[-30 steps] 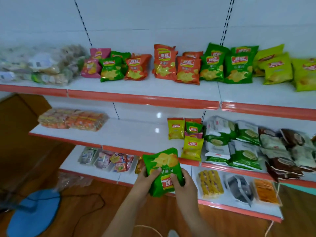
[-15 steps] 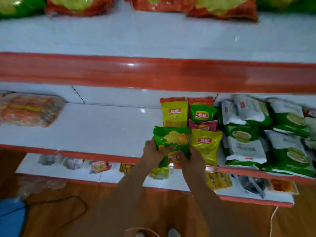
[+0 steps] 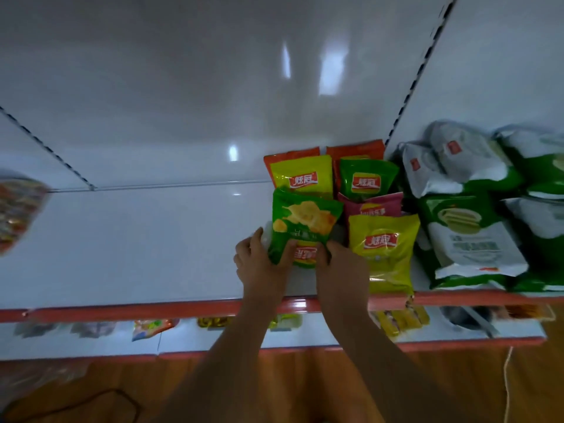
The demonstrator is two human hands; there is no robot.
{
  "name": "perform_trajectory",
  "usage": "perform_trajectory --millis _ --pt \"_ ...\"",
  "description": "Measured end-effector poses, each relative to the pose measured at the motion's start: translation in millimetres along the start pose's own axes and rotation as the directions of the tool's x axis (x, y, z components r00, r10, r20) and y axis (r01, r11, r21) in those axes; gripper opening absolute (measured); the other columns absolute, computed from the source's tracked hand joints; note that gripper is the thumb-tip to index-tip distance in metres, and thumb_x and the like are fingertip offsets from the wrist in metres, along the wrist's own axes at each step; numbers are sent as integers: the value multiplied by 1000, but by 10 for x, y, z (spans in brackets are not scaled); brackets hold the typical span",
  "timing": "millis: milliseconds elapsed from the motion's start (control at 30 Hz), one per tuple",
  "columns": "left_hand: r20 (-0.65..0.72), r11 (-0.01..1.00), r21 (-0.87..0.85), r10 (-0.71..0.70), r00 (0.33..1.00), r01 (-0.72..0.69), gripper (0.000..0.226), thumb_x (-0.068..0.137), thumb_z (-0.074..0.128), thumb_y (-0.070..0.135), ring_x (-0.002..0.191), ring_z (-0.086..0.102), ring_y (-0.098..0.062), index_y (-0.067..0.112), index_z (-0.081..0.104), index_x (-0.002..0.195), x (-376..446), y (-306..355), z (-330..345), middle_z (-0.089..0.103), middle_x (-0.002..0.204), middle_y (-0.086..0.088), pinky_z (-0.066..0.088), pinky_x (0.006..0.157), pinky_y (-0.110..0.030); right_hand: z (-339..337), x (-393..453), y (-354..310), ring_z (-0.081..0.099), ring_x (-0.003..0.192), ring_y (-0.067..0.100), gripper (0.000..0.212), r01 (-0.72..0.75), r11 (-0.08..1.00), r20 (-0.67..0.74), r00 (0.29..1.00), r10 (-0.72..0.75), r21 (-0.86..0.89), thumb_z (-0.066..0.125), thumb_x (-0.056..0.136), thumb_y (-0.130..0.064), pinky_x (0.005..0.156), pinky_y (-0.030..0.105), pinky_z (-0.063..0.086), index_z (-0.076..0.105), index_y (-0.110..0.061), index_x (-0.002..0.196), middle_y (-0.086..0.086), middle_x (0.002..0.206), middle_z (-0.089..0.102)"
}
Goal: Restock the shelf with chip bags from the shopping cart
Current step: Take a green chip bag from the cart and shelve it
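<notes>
On the white shelf (image 3: 152, 239), left hand (image 3: 259, 264) and right hand (image 3: 341, 270) both grip the green chip bag (image 3: 302, 224), touching the yellow bag (image 3: 384, 248).

Blurred snack pack (image 3: 18, 213) cut off by left edge.
</notes>
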State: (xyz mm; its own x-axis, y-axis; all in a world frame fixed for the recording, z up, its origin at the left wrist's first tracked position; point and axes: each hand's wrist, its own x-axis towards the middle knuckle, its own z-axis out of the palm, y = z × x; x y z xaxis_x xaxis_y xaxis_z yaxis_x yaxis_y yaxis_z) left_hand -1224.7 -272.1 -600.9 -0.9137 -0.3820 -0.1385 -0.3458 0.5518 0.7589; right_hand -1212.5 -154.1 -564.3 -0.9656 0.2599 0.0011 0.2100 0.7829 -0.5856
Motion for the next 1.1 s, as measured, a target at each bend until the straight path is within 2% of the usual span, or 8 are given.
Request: perform_trajectory --millis 133,267,400,533,733,933,1000,1100 --pt "64 904 -358 -225 972 233 103 64 65 75 120 52 -23 16 40 145 -268 13 -32 46 134 -7 50 99 -42 -6 -155 -43 42 51 9 30 -111 972 -35 992 121 209 56 98 -27 47 15 24 51 -17 70 -3 58 48" --pt "167 828 -468 -260 951 309 57 84 70 47 94 67 -9 16 53 129 -353 62 -45 68 114 2 51 72 -15 50 -296 -99 52 58 2 23 -228 838 8 966 258 496 61 95 -26 54 4 38 63 -14 76 -5 65 61" --pt "221 841 -479 -163 962 253 24 89 71 25 91 73 -17 19 64 112 -296 45 -220 75 97 4 60 79 -31 173 -437 -124 53 55 8 36 -307 829 209 949 234 467 61 94 -35 49 9 36 64 -12 67 -2 58 61" --pt "285 948 -317 114 952 -18 30 90 70 24 94 70 -6 26 60 119 41 54 -706 72 104 10 57 76 -17 -49 -462 -144 64 67 5 29 -178 922 114 983 147 344 57 94 -42 55 12 39 67 -20 77 -7 74 69" --pt "742 773 161 315 591 -613 40 89 71 25 95 62 -7 27 57 127 667 477 -894 60 101 14 42 71 -9 -161 -147 -167 59 116 15 66 144 989 81 986 -145 20 64 89 -44 83 35 58 35 -24 144 -5 137 50" --pt "280 967 18 240 929 -256 86 81 79 32 116 56 -18 24 29 151 592 347 -423 47 134 -3 56 89 -35 31 93 -104 65 97 27 25 -44 999 117 992 47 -28 55 97 -32 68 33 48 48 -15 113 4 104 64" --pt "228 968 -248 31 973 27 71 92 67 30 113 59 -14 18 29 151 327 248 -231 52 136 0 58 83 -32 35 131 -103 65 96 30 25 -88 996 79 993 89 -14 54 97 -29 70 37 51 46 -14 116 6 104 64" --pt "210 959 -262 162 964 -104 29 100 48 35 101 65 -3 24 56 126 5 79 70 68 116 9 55 83 -25 105 126 -74 59 115 31 42 -80 996 51 995 82 -44 51 97 -22 80 37 50 39 -10 136 11 127 56"
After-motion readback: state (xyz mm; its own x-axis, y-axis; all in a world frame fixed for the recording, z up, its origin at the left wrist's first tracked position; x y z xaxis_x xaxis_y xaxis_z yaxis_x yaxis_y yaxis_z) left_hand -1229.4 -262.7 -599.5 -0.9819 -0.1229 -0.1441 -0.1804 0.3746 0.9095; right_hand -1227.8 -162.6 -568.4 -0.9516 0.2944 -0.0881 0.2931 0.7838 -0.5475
